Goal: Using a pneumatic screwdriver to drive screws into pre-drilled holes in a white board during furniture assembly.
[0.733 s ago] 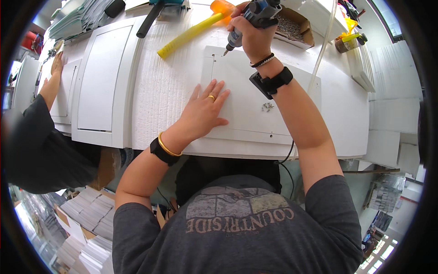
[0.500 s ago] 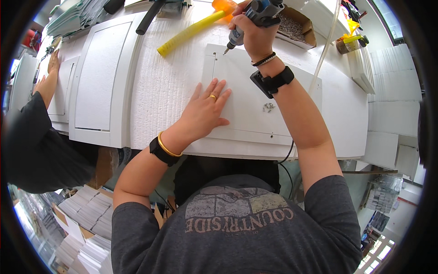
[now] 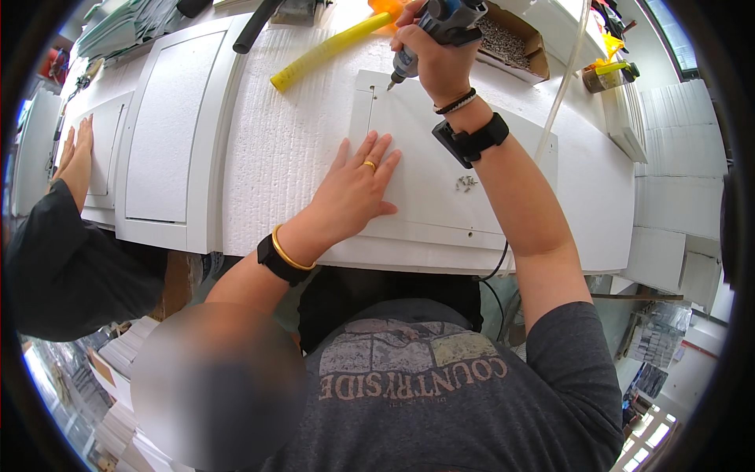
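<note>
Head view: white panel (image 3: 440, 157) lies flat nr bench's (image 3: 591, 212) front edge. L hand (image 3: 352, 187) open, fingers spread, palm-down on panel's L part. R hand (image 3: 442, 64) gripping power driver (image 3: 450, 22), bit (image 3: 391, 83) nr panel's far-L corner; can't tell if touching. Small screws (image 3: 465, 183) on panel, R of L hand. Yellow tube (image 3: 334, 49) toward bench's far edge.

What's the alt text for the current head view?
A person's right hand grips a power driver, tip near the far edge of a white panel, while the left hand rests on the panel. Small metal pieces also lie on it; an open box sits beyond.
</note>
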`<state>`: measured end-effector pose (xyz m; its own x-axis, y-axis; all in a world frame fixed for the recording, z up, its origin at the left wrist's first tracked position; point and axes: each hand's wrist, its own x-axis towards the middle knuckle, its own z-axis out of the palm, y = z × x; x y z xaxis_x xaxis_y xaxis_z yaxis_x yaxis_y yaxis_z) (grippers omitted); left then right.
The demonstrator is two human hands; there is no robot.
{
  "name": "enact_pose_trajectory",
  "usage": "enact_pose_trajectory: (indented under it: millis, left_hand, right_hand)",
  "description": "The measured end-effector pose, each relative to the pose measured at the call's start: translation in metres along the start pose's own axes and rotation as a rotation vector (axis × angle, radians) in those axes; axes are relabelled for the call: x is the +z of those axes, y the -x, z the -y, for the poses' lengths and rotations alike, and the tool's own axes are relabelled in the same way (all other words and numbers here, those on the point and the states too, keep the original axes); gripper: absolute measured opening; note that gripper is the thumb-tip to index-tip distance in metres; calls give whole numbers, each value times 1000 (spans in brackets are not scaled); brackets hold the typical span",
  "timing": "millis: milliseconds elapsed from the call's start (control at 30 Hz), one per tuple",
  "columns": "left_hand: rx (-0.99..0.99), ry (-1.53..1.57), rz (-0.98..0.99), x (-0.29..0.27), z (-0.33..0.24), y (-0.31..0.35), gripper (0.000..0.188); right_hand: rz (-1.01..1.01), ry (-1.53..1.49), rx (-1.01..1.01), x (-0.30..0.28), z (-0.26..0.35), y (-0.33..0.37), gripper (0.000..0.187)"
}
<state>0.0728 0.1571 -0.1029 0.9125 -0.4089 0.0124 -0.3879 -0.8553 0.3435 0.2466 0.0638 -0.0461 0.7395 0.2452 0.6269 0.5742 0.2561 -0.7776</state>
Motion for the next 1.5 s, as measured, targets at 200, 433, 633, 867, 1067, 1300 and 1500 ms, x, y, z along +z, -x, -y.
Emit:
enact_pose_trajectory:
  millis: [200,433,633,867,1067,1300,1500]
  left_hand:
    - [7,-1,-14,0,0,-1,73]
    - [9,-52,-16,-1,-1,-2,73]
    - [21,-76,-22,0,-1,-1,73]
    - [17,-98,7,-3,-7,-8,71]
    - [83,41,85,-10,-28,-43,48]
    - [97,381,-97,24,-46,-67,28]
    - [155,338,-157,33,-50,-76,12]
  right_hand:
    - [25,13,30,2,-4,-1,9]
    - [91,-28,44,6,-8,-1,7]
    - [72,103,-22,9,-4,2,6]
    - [135,-196,149,-11,-12,2,10]
    - [-170,-42,210,-6,-20,-6,7]
    - [242,-88,13,-28,10,0,17]
    - [54,-329,38,-45,78,20,19]
